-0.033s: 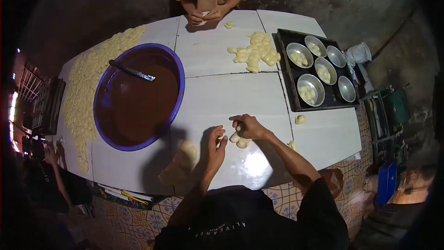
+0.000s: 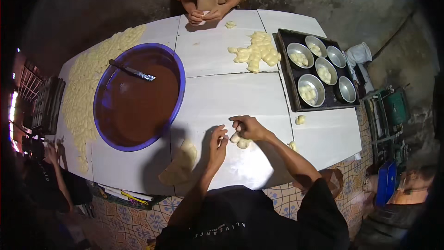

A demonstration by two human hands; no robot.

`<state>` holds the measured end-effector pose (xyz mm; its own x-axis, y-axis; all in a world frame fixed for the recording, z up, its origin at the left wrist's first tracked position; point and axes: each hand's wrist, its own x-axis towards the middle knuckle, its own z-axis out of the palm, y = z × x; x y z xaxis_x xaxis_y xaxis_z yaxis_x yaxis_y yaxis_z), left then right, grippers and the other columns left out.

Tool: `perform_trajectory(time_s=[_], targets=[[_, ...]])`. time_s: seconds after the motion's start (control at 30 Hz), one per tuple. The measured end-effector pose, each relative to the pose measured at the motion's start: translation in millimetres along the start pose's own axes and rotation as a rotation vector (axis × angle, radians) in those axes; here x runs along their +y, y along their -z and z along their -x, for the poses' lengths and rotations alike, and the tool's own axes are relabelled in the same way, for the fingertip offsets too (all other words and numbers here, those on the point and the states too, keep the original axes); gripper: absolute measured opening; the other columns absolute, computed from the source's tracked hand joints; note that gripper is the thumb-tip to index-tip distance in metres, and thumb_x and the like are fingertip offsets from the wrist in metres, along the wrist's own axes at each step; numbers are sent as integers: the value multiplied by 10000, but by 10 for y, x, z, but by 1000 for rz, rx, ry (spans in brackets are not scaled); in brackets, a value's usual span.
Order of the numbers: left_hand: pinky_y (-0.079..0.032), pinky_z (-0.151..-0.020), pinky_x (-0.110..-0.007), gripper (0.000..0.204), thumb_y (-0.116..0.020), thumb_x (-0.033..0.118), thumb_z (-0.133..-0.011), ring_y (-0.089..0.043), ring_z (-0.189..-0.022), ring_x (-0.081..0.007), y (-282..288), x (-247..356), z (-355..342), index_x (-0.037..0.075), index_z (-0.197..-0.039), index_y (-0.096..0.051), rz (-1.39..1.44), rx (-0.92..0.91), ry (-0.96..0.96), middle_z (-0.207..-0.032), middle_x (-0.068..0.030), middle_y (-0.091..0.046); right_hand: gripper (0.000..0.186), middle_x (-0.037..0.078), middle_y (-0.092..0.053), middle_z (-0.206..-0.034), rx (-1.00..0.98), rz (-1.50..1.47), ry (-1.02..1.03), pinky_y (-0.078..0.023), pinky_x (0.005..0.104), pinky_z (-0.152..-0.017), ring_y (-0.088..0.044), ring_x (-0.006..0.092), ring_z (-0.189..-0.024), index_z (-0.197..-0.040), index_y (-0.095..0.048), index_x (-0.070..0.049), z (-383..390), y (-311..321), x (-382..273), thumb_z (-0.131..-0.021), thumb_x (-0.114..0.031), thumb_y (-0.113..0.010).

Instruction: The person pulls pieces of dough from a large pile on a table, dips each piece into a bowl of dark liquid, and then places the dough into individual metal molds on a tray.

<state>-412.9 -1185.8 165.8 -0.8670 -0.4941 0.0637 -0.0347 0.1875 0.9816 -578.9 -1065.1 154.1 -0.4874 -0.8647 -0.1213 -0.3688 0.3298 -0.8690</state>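
At the near side of the table, my right hand point(image 2: 250, 128) bends over a small cluster of pale dough balls point(image 2: 242, 143). Its index finger points left while its other fingers curl down on the dough, partly hiding it. My left hand point(image 2: 217, 147) is open just to the left of the cluster, fingers apart with nothing between them. A flattened sheet of dough point(image 2: 181, 163) lies left of that hand, in shadow.
A purple tub point(image 2: 181, 88) of brown filling holds a spatula point(image 2: 132, 71). Dough pieces point(image 2: 76, 92) cover the left edge; more dough point(image 2: 255, 53) lies at the far middle. Right, a black tray point(image 2: 289, 71) carries round tins point(image 2: 307, 80), some with dough. Across the table, a co-worker's hands point(image 2: 203, 16) hold something white.
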Motion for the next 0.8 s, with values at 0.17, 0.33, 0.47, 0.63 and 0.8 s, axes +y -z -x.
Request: perform_trajectory(time_s=[0.17, 0.33, 0.47, 0.63, 0.8], targets=[[-469, -850, -302, 455, -589, 108, -925, -564, -1059, -193, -173, -102, -8, 10, -1335, -419, 232, -133, 324, -1112, -121, -581, 474, 220, -618, -1082, 39, 135, 78, -474, 402, -912, -585, 368, -1036, -1150, -608, 12, 138, 79, 148, -679, -43, -606], [-491, -850, -304, 487, -650, 7, -858, -568, -1071, -221, -54, -117, 231, -18, -1304, -457, -34, -50, 301, -1308, -149, -477, 361, 225, -624, -1069, 648, 237, 55, -445, 433, -928, -558, 392, -1049, -1076, -623, 16, 457, 252, 102, -723, -17, -553], [-494, -786, -286, 306, -600, 20, -874, -599, -962, -187, 271, -419, 359, -17, -1171, -539, -24, 21, 53, -1187, -126, -562, 325, 234, -559, -1110, 997, 537, -416, -426, 446, -906, -490, 386, -1051, -1072, -642, -4, 1132, 733, 465, -776, -134, -675], [-506, -808, -286, 169, -531, -57, -865, -640, -841, -177, 72, 117, 343, -41, -1018, -600, 318, -50, 192, -949, -94, -632, 112, 182, -557, -927, 1062, 489, -281, -460, 414, -756, -561, 346, -862, -874, -631, 11, 1226, 738, 927, -763, 13, -641], [-483, -862, -291, 334, -532, 69, -951, -608, -981, -181, -53, 286, 418, -56, -1260, -532, 425, -163, 171, -1101, -134, -633, 386, 90, -523, -1102, 733, -331, 71, -469, 338, -884, -560, 214, -1035, -1092, -584, -20, 1048, 88, -126, -746, -60, -750]])
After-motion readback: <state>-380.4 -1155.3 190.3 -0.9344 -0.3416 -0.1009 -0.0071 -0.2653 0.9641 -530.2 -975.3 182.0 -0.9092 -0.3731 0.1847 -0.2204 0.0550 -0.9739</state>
